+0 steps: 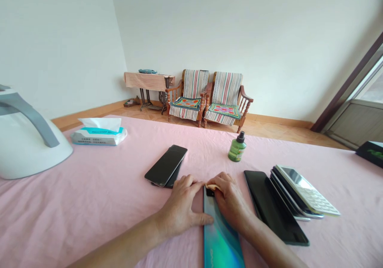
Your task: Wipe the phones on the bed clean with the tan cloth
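Faint "vivo" lettering on the blue phone [220, 240] at the table's [98, 220] near edge! Left hand [179, 208] spread, thumb touching it; right fingers pinch a cloth [213, 187] at its camera; green bottle [237, 148] beyond.

Both bare forearms are reaching in from the near edge, slanting toward each other. The person's left hand [179, 204] is lying to the left, its thumb stretching out to the right and its fingers pointing to the far side, loosely bent. The right hand [231, 200] is curling close beside it, knuckles raised, fingertips pinching together and pressing down, while the right wrist [249, 224] is angling toward the far left.
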`<action>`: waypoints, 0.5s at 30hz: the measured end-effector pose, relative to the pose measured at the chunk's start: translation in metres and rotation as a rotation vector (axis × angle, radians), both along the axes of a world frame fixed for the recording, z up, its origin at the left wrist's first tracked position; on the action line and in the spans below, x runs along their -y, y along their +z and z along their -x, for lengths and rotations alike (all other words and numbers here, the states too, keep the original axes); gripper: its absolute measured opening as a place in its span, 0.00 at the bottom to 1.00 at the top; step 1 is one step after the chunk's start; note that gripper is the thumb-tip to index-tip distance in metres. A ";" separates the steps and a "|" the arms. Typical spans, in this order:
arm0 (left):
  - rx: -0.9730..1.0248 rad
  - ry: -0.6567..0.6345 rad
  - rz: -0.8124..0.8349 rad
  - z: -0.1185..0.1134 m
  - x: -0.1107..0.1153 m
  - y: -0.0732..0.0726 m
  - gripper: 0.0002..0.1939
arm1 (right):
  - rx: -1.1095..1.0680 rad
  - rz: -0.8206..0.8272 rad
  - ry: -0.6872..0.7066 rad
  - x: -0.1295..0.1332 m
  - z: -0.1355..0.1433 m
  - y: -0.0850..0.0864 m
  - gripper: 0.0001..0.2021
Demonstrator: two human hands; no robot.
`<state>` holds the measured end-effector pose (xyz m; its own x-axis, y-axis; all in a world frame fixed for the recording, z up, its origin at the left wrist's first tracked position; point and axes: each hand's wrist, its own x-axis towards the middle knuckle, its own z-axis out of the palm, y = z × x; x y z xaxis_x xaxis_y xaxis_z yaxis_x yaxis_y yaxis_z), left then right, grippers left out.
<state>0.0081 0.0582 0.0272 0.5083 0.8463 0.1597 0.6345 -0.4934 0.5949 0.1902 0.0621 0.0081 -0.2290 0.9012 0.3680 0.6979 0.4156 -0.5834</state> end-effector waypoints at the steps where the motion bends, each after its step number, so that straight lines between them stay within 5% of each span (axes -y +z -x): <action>1: -0.002 0.000 0.000 0.000 0.000 0.000 0.39 | -0.001 0.000 -0.006 0.000 0.000 0.001 0.14; 15: -0.019 -0.004 0.013 -0.002 0.001 0.006 0.39 | -0.028 -0.020 0.015 0.000 0.001 -0.003 0.15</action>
